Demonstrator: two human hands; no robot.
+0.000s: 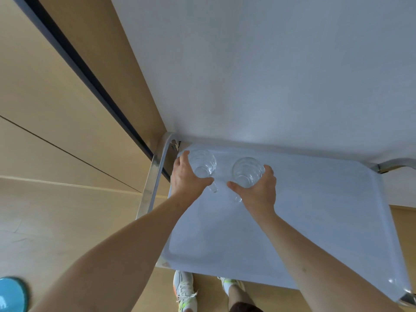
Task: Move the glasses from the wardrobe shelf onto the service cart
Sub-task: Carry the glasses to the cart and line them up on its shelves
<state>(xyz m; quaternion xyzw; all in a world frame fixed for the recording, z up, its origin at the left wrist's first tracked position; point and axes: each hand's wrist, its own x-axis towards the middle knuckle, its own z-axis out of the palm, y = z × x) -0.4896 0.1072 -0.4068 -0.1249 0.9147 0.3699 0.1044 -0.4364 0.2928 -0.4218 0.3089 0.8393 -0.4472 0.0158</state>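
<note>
- Left hand (188, 174): fingers curled round the left glass (203, 163), thumb reaching across its near side, the other fingers round the far left side. Firm grip.
- Right hand (258, 188): wrapped round the right glass (246, 172), thumb on the near left, fingers round the right side.
- Both glasses clear, ribbed, held upright side by side and apart, at the far left end of the service cart tray (315, 221).
- Cannot tell whether the glass bases touch the tray or sit just above it.
- Cart: pale glossy top tray, metal frame rail (155, 174) at the left, against a white wall (270, 64).
- Below the near tray edge: the person's white sneakers (183, 287) on a wooden floor.
- Blue round object (12, 293) at lower left, partly cut off.
</note>
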